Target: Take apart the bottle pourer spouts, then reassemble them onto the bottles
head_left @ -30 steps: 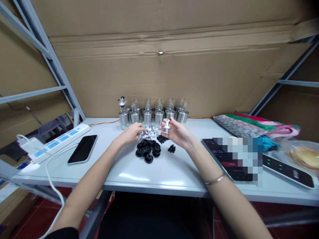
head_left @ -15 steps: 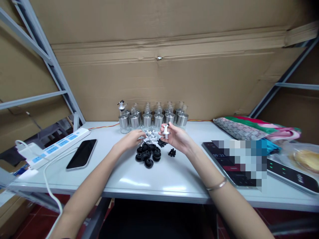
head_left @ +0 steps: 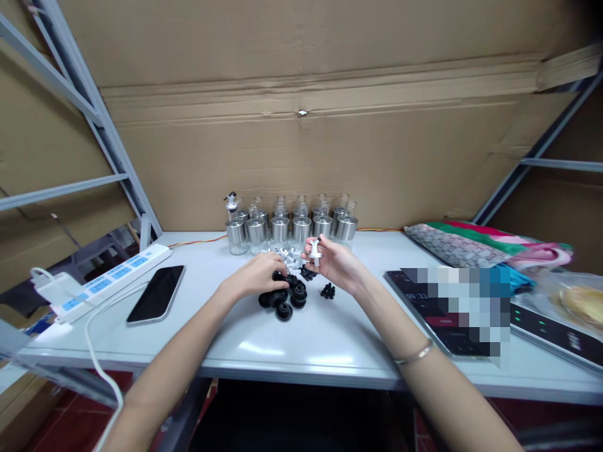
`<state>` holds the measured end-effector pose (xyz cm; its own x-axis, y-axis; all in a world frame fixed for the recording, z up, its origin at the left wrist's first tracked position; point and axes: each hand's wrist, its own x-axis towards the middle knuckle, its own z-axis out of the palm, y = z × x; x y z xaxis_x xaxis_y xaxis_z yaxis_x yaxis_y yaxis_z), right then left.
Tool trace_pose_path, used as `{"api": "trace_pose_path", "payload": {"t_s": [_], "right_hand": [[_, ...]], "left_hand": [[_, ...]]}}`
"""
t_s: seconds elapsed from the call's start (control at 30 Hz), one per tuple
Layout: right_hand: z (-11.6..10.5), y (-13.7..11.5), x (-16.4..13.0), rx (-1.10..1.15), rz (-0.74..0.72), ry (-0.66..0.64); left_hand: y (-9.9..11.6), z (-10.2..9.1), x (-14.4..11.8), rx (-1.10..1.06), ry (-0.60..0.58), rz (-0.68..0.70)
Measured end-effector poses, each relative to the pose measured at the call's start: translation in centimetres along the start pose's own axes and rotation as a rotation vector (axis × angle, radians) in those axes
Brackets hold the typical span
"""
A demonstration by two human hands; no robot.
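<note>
My right hand (head_left: 335, 265) holds a small white pourer spout (head_left: 315, 249) upright above the white table (head_left: 306, 326). My left hand (head_left: 257, 279) rests on a pile of black rubber stoppers (head_left: 287, 298), fingers curled over one of them; whether it grips it I cannot tell. A heap of white spout parts (head_left: 285, 254) lies just behind the stoppers. Small black caps (head_left: 327, 290) sit right of the pile. A row of several glass bottles with steel bands (head_left: 292, 225) stands at the back; the leftmost bottle (head_left: 232, 216) carries a fitted spout.
A black phone (head_left: 157, 293) and a white power strip (head_left: 106, 280) with its cord lie on the left. On the right are a dark tablet-like device (head_left: 443, 314), folded patterned cloth (head_left: 475, 248) and a plastic bag (head_left: 577, 295). Cardboard lines the wall behind.
My left hand has moved from the white spout parts forward onto the black stoppers. My right hand has kept the white spout nearly still.
</note>
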<state>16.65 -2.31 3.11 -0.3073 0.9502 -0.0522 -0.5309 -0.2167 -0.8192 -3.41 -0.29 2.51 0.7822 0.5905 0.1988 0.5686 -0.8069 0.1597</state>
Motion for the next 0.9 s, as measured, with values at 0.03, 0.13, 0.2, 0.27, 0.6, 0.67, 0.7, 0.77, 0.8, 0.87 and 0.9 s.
{"api": "trace_pose_path", "payload": {"t_s": [0.03, 0.13, 0.2, 0.27, 0.6, 0.67, 0.7, 0.77, 0.8, 0.87, 0.9], "right_hand": [[0.0, 0.0, 0.0, -0.004, -0.001, 0.000], [-0.2, 0.2, 0.2, -0.018, -0.013, -0.016], [-0.4, 0.3, 0.3, -0.028, -0.024, -0.021], [-0.5, 0.4, 0.3, -0.040, -0.034, -0.018], [0.5, 0.6, -0.4, -0.133, -0.125, -0.127], [0.6, 0.6, -0.5, -0.177, -0.159, -0.148], [0.6, 0.7, -0.5, -0.198, -0.171, -0.154], [0.6, 0.7, -0.5, -0.229, -0.180, -0.150], [0.6, 0.7, -0.5, -0.235, -0.181, -0.141], [0.5, 0.7, -0.5, -0.231, -0.180, -0.119], [0.5, 0.6, -0.5, -0.221, -0.182, -0.109]], "left_hand": [[0.0, 0.1, 0.0, 0.011, 0.007, 0.003], [0.1, 0.4, 0.0, 0.035, 0.031, 0.022], [0.1, 0.3, 0.0, 0.035, 0.069, 0.030], [0.3, 0.2, -0.1, 0.024, 0.127, 0.029], [0.9, 0.0, -0.1, -0.028, 0.266, 0.010], [1.0, 0.1, -0.1, -0.082, 0.270, 0.003], [1.1, 0.1, -0.1, -0.114, 0.269, 0.008], [1.1, 0.2, -0.1, -0.165, 0.256, 0.048], [1.2, 0.2, -0.1, -0.175, 0.246, 0.074], [1.3, 0.2, -0.1, -0.172, 0.244, 0.117], [1.3, 0.2, -0.1, -0.168, 0.254, 0.127]]}}
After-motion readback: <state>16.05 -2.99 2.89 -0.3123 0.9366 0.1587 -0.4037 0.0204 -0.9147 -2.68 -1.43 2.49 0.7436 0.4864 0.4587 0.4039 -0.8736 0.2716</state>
